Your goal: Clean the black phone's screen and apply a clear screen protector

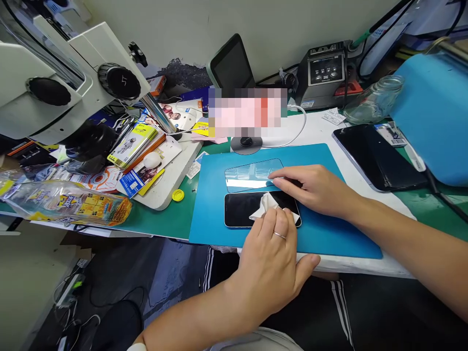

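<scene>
My left hand [270,253] presses a crumpled white wipe [266,204] onto the dark screen of a smartphone [239,210]. The phone lies face up on a blue mat [212,195]. Its fingers are closed together over the wipe, and the thumb sticks out to the right. My right hand [314,187] has index finger and thumb brought together at the right end of a clear glass screen protector [248,176], just beyond the phone. Light reflects off the glass. The palm side of the right hand is hidden.
A microscope [106,83] stands at left above several packets and cards [133,146]. A plastic bottle [73,202] and yellow cap [178,195] lie nearby. At right are a large dark tablet [380,158], a glass jar [375,100] and a soldering station [323,75].
</scene>
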### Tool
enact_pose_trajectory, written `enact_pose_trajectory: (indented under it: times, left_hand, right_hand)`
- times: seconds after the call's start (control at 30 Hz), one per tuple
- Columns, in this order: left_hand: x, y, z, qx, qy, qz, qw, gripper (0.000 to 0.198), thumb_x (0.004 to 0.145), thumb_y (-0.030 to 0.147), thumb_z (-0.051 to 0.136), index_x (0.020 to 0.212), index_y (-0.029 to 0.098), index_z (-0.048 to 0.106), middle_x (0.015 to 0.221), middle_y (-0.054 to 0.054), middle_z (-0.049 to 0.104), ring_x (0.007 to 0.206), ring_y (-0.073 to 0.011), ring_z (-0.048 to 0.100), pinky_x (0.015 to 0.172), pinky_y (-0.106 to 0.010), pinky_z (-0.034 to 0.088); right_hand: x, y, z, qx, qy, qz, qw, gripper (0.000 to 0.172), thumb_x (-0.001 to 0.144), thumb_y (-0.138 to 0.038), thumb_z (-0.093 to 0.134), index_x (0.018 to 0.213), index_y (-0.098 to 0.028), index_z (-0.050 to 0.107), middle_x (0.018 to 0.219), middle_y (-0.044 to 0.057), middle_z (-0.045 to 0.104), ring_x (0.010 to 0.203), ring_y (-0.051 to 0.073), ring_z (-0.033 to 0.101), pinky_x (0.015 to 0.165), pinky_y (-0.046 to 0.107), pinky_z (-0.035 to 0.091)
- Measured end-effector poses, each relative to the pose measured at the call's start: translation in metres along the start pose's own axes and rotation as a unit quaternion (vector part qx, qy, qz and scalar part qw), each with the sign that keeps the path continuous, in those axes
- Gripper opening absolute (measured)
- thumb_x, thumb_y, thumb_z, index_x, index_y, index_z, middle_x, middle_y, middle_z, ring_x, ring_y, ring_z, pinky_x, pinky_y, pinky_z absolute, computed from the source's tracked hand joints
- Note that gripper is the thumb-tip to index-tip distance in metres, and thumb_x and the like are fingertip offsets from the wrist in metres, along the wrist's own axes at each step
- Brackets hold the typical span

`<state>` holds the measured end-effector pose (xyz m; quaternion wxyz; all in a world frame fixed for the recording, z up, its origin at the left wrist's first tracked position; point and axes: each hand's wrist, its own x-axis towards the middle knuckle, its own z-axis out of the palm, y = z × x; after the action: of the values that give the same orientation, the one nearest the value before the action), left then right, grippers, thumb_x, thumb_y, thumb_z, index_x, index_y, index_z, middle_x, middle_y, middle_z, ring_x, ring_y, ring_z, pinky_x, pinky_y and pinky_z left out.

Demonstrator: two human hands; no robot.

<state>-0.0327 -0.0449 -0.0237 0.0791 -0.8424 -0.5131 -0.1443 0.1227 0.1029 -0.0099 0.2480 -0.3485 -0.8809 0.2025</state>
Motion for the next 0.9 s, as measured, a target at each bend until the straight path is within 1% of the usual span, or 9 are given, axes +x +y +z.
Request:
enact_pose_trajectory:
  times: [0.1,0.17,0.27,0.4,0.5,0.6,0.67,0.8,0.9]
  left_hand:
    - [0.015,0.000,0.008,0.007,0.015,0.007,1.000,0.070,0.112,0.056,0.037,0.143,-0.003,0.060,0.137,-0.021,0.065,0.131,-0.0333,0.059,0.110,-0.043,0.049]
    - [0.020,0.001,0.010,0.017,0.016,0.008,1.000,0.073,0.112,0.058,0.037,0.142,-0.005,0.061,0.136,-0.022,0.066,0.130,-0.0340,0.059,0.110,-0.043,0.049]
    - [0.013,0.003,0.007,0.022,0.009,0.007,1.000,0.075,0.112,0.058,0.037,0.144,-0.006,0.058,0.138,-0.023,0.065,0.133,-0.0344,0.057,0.113,-0.044,0.047]
    - [0.001,0.001,0.003,0.008,-0.016,0.008,1.000,0.073,0.112,0.058,0.037,0.149,-0.003,0.055,0.143,-0.022,0.063,0.136,-0.0332,0.056,0.115,-0.044,0.047]
    - [0.010,-0.002,0.008,0.009,-0.009,0.009,1.000,0.074,0.112,0.057,0.036,0.148,-0.005,0.054,0.140,-0.023,0.064,0.134,-0.0333,0.057,0.115,-0.044,0.047]
    - [0.020,-0.004,0.010,0.016,-0.002,0.011,1.000,0.076,0.112,0.058,0.035,0.146,-0.007,0.055,0.141,-0.025,0.063,0.135,-0.0341,0.057,0.115,-0.045,0.047]
    - [0.016,-0.004,0.007,0.014,-0.007,0.008,1.000,0.076,0.112,0.058,0.034,0.146,-0.007,0.055,0.142,-0.025,0.063,0.135,-0.0340,0.056,0.116,-0.045,0.046]
    - [-0.004,-0.003,-0.001,0.006,-0.017,0.006,1.000,0.072,0.113,0.055,0.033,0.148,-0.005,0.054,0.144,-0.024,0.062,0.137,-0.0336,0.055,0.119,-0.045,0.044]
    - [-0.001,-0.006,0.001,0.007,-0.018,0.011,1.000,0.074,0.112,0.056,0.036,0.148,-0.007,0.053,0.142,-0.026,0.062,0.136,-0.0350,0.056,0.117,-0.045,0.045]
  right_hand:
    - [-0.001,0.002,0.001,0.004,0.000,0.000,1.000,0.035,0.104,-0.037,0.050,0.111,-0.021,0.080,0.105,0.005,0.085,0.090,0.023,0.080,0.077,0.034,0.061]
    - [-0.002,0.004,0.002,0.003,0.002,-0.002,1.000,0.034,0.105,-0.038,0.050,0.112,-0.022,0.080,0.103,0.004,0.085,0.089,0.022,0.080,0.076,0.034,0.060]
    - [-0.003,0.007,0.004,0.000,0.008,-0.008,1.000,0.034,0.106,-0.040,0.050,0.113,-0.025,0.080,0.106,0.002,0.085,0.091,0.022,0.079,0.078,0.034,0.060]
    - [-0.003,0.006,0.003,-0.003,0.003,-0.012,1.000,0.034,0.105,-0.038,0.050,0.112,-0.024,0.080,0.107,0.004,0.085,0.092,0.024,0.079,0.079,0.036,0.060]
    - [-0.003,0.003,0.001,0.002,-0.008,-0.007,1.000,0.033,0.104,-0.037,0.051,0.111,-0.024,0.080,0.104,0.004,0.085,0.087,0.023,0.079,0.077,0.036,0.060]
    - [-0.003,0.002,0.000,0.010,-0.005,-0.007,1.000,0.033,0.104,-0.037,0.050,0.110,-0.024,0.080,0.101,0.003,0.085,0.085,0.022,0.078,0.076,0.034,0.059]
    - [-0.003,0.003,0.000,0.011,-0.001,-0.005,1.000,0.033,0.104,-0.037,0.050,0.110,-0.023,0.080,0.102,0.003,0.085,0.086,0.022,0.079,0.076,0.034,0.059]
    - [-0.002,0.002,-0.001,0.005,-0.008,-0.006,1.000,0.033,0.104,-0.038,0.050,0.110,-0.025,0.080,0.105,0.003,0.085,0.090,0.024,0.079,0.078,0.036,0.059]
    - [-0.001,0.002,-0.001,-0.002,-0.009,-0.008,1.000,0.034,0.104,-0.039,0.049,0.110,-0.025,0.079,0.104,0.003,0.085,0.089,0.024,0.079,0.077,0.037,0.058]
